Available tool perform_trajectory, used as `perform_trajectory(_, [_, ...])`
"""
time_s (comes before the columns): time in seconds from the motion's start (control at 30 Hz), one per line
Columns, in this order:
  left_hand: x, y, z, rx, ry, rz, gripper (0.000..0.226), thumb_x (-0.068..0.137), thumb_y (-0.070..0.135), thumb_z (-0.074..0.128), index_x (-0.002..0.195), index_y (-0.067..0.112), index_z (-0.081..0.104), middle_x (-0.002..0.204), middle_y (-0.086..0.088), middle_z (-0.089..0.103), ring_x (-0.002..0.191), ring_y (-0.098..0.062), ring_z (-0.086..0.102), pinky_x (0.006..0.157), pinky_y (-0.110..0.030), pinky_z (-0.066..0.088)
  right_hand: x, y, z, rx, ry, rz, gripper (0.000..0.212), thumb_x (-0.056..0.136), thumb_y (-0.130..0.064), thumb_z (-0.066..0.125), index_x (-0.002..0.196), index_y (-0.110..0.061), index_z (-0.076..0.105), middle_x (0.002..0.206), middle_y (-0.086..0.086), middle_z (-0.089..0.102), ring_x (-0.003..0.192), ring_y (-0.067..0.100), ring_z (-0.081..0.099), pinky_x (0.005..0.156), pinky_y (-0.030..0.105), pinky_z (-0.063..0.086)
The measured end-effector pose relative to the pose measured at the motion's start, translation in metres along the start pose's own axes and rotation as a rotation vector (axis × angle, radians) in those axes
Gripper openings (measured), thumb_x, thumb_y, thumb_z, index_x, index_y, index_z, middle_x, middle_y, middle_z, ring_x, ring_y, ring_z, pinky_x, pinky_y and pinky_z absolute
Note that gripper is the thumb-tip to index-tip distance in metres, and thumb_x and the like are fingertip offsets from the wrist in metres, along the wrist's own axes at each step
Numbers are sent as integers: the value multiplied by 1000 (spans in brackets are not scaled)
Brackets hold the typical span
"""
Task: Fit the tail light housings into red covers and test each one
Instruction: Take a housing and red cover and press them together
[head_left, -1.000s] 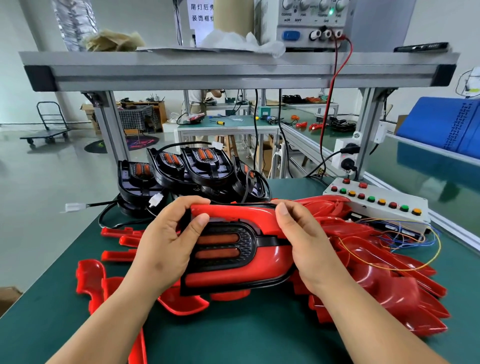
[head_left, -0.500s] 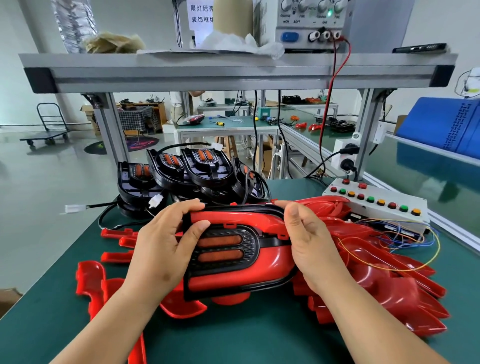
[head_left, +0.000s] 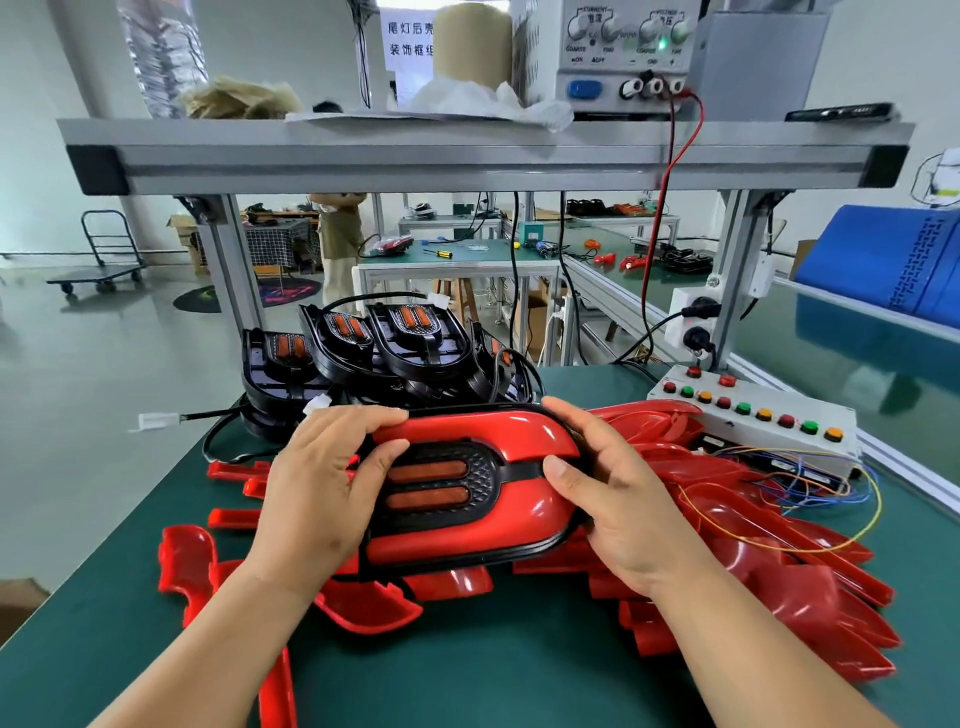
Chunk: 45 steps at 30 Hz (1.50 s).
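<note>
Two hands at frame centre: left hand (head_left: 317, 493) and right hand (head_left: 613, 509) curl round the glossy red plastic cover (head_left: 467, 540), black tail light housing (head_left: 480, 483) set inside. We should squeeze evenly along every edge.

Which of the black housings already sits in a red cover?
The housing gripped by the left hand and right hand; the stacked housings behind are bare.

The green table (head_left: 493, 670) carries loose red covers (head_left: 779, 571) across its front and right, black housings (head_left: 405, 348) clustered behind, and a button box (head_left: 753, 421) with wires (head_left: 831, 483).
</note>
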<state>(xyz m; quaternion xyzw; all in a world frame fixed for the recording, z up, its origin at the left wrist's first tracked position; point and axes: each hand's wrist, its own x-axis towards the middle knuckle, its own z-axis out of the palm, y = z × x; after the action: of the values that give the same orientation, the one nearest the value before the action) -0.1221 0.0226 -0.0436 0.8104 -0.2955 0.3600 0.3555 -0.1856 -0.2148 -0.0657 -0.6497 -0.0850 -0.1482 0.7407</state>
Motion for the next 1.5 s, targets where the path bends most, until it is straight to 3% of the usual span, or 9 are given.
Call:
perform_trajectory(0.17, [3, -5, 0, 2, -20, 83, 23, 86, 11, 71, 109, 13, 74, 105, 10, 65, 107, -6, 52, 104, -11, 34, 1, 2, -2, 20, -35, -9, 50, 81, -13, 68, 124, -39, 63, 126, -5, 65, 113, 14, 63, 87, 28, 53])
perform_trajectory(0.3, [2, -5, 3, -74, -83, -67, 34, 83, 4, 73, 106, 29, 72, 115, 13, 58, 105, 2, 52, 96, -10, 37, 1, 0, -2, 96, -39, 16, 52, 79, -7, 73, 123, -32, 65, 124, 1, 66, 110, 18, 64, 87, 33, 53])
perform_trajectory(0.4, [2, -7, 7, -244, -204, -224, 42, 91, 8, 64, 102, 49, 61, 126, 13, 56, 118, 8, 48, 101, -26, 40, 0, -3, -1, 148, -36, 45, 56, 74, -6, 67, 127, -25, 62, 123, 4, 66, 111, 21, 62, 93, 39, 52])
perform_trajectory(0.6, [-4, -3, 12, -693, -243, -472, 34, 99, 12, 52, 110, 42, 63, 126, -8, 60, 119, -32, 59, 100, -58, 45, 1, -8, 4, 224, 18, 97, 52, 78, -15, 76, 127, -25, 61, 121, 6, 68, 108, 21, 66, 96, 45, 53])
perform_trajectory(0.77, [-7, 12, 13, -565, -113, -367, 42, 96, 7, 55, 102, 47, 64, 125, 13, 58, 123, -11, 54, 108, -46, 42, 1, -6, 7, 86, 71, 70, 49, 75, -51, 77, 114, -21, 69, 116, 8, 71, 109, 25, 67, 98, 49, 50])
perform_trajectory(0.93, [-9, 32, 11, -958, -134, -475, 19, 89, 31, 46, 101, 32, 61, 92, 5, 71, 82, -20, 74, 62, -30, 60, -2, -8, 9, -24, 71, 20, 55, 69, -67, 72, 113, -33, 68, 117, 1, 70, 110, 19, 66, 91, 37, 53])
perform_trajectory(1.07, [-8, 32, 11, -1023, -95, -469, 18, 86, 35, 49, 101, 42, 56, 93, 4, 72, 79, -28, 74, 59, -35, 60, -5, -13, 12, -60, 68, -29, 54, 67, -72, 71, 108, -38, 68, 114, -4, 71, 105, 14, 68, 82, 24, 55])
perform_trajectory(1.2, [-9, 31, 10, -1111, -85, -526, 28, 86, 35, 53, 107, 54, 55, 102, -7, 73, 82, -35, 74, 60, -42, 60, -6, -18, 11, 2, 26, -6, 57, 62, -67, 78, 107, -32, 69, 113, 1, 71, 104, 19, 68, 83, 28, 55])
perform_trajectory(1.5, [-11, 31, 7, -1126, -133, -527, 14, 89, 34, 52, 101, 33, 60, 104, -16, 72, 87, -40, 72, 64, -47, 60, -5, -19, 14, 214, 49, 43, 38, 75, -26, 69, 108, -7, 66, 108, 17, 71, 96, 27, 67, 84, 38, 57])
